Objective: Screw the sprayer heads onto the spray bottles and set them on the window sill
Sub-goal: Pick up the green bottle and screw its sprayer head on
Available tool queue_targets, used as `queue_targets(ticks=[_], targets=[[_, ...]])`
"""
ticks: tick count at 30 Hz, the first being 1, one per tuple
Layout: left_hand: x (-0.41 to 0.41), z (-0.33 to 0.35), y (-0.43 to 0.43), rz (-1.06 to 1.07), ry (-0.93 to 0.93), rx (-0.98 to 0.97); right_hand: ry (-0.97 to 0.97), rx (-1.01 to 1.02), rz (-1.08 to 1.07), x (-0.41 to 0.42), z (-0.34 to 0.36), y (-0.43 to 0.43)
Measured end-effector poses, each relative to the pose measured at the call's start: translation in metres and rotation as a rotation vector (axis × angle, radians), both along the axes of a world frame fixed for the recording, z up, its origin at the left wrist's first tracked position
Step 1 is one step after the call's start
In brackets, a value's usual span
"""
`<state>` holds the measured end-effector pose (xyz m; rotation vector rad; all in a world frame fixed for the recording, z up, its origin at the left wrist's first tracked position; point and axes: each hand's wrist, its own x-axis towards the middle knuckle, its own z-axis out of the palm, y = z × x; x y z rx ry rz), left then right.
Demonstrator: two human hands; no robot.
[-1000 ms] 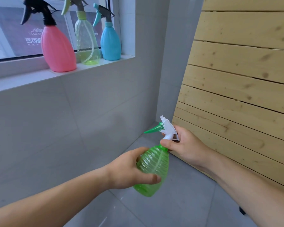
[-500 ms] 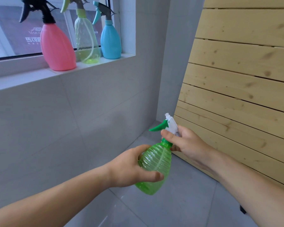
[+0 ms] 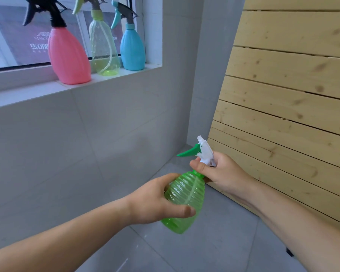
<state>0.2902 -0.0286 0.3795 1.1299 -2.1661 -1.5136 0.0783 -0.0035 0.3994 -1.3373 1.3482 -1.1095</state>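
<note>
A ribbed green spray bottle (image 3: 184,201) hangs tilted in front of me, low in the middle of the view. My left hand (image 3: 155,201) wraps its body from the left. My right hand (image 3: 222,173) grips the neck and the white sprayer head (image 3: 205,151), whose green trigger points left. The head sits on the bottle's neck. On the window sill (image 3: 27,93) at the upper left stand a pink bottle (image 3: 68,57) with a black sprayer, a clear yellow-green bottle (image 3: 103,48) and a blue bottle (image 3: 132,50), each with its head on.
A grey tiled wall runs below the sill. A pale wooden slatted panel (image 3: 282,99) leans on the right. Grey floor tiles (image 3: 214,252) lie under my hands. The sill's stretch left of the pink bottle carries nothing.
The bottle's top and the sprayer head have tipped and shifted slightly while my right hand regripped at the neck. My left hand kept its hold on the body.
</note>
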Motion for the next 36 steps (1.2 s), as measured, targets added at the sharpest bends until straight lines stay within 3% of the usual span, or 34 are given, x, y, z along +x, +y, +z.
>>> queue_targets(ticks=[5, 10, 17, 20, 25, 30, 36], targets=[[0.002, 0.000, -0.004, 0.023, 0.007, -0.017, -0.111, 0.035, 0.035, -0.003, 0.003, -0.001], [0.001, -0.001, -0.001, 0.018, 0.013, 0.029, 0.145, -0.025, -0.016, 0.002, 0.004, 0.000], [0.003, 0.015, -0.001, -0.003, 0.188, 0.203, -0.455, 0.068, 0.037, -0.002, 0.014, 0.001], [0.000, 0.018, 0.002, -0.034, 0.246, 0.291, -0.576, 0.118, 0.073, 0.003, 0.016, 0.002], [-0.002, 0.021, 0.003, -0.074, 0.394, 0.540, -0.595, 0.112, 0.092, 0.005, 0.024, 0.001], [-0.003, 0.022, 0.005, -0.144, 0.397, 0.496, -0.620, 0.106, 0.123, 0.006, 0.026, 0.003], [-0.008, 0.021, 0.005, 0.017, 0.319, 0.330, -0.542, 0.047, 0.045, 0.010, 0.022, 0.002]])
